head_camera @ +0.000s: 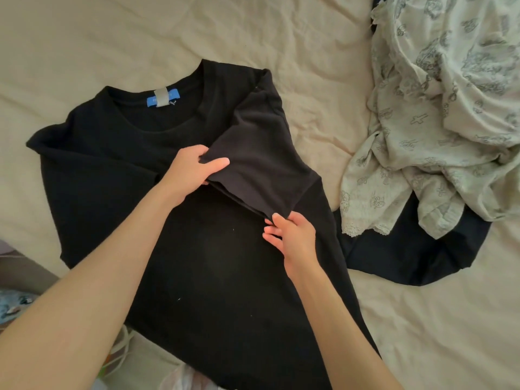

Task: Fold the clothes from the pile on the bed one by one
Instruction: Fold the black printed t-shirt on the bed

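A black T-shirt (112, 170) with a blue neck label (163, 98) lies spread flat on the cream bed sheet (197, 29). Its right sleeve (261, 164) is folded inward over the chest. My left hand (191, 170) pinches the sleeve's hem at the far corner, thumb on top. My right hand (292, 235) pinches the near corner of the same hem between thumb and fingers. To the right sits the pile: a cream patterned garment (439, 114) crumpled on top of a dark navy garment (408, 254).
The bed's near edge runs along the bottom left, where a white plastic bag (183, 378) and a patterned blue cloth (14, 305) show below it. Bare sheet lies above the shirt and at the lower right (450, 333).
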Available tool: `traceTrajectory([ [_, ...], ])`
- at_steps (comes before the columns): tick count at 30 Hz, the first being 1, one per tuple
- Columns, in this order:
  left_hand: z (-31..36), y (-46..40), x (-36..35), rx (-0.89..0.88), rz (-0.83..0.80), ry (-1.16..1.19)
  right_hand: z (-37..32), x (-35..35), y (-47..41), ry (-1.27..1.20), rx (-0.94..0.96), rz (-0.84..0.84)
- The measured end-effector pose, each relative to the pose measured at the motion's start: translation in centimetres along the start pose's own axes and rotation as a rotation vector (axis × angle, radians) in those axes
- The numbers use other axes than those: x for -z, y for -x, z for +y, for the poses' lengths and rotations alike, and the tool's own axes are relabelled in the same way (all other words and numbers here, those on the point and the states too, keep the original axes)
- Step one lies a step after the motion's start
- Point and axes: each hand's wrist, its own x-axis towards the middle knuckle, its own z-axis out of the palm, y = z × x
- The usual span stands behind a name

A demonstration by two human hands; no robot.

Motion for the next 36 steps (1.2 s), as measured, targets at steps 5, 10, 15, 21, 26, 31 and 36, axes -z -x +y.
traceTrajectory([
  [5,-1.2,1.3,0.2,0.175,-0.026,0.693,1.0,0.2,0.6,0.224,0.112,-0.008],
  [10,-2.6,1.1,0.0,0.286,0.105,0.255,0.4,0.9,0.5,0.310,0.014,-0.013],
  [15,-2.0,1.1,0.1,0.190,0.190,0.038,0.5,1.8,1.0,0.704,0.402,0.165],
  [21,2.9,-1.9,-0.4,-0.025,0.160,0.030,-0.9,1.1,-2.3,1.025,1.412,0.333],
  [26,6.6,-5.4,-1.9,-0.150,0.104,0.032,-2.4,-0.9,-4.6,1.389,1.439,0.247],
  [31,8.8,-7.9,-3.2,-0.288,0.094,0.044,-3.1,-1.7,-5.9,1.519,1.426,0.223],
  [36,9.7,-9.8,-4.4,-0.390,0.142,-0.039,-4.3,-2.8,-7.1,1.580,1.353,0.216],
])
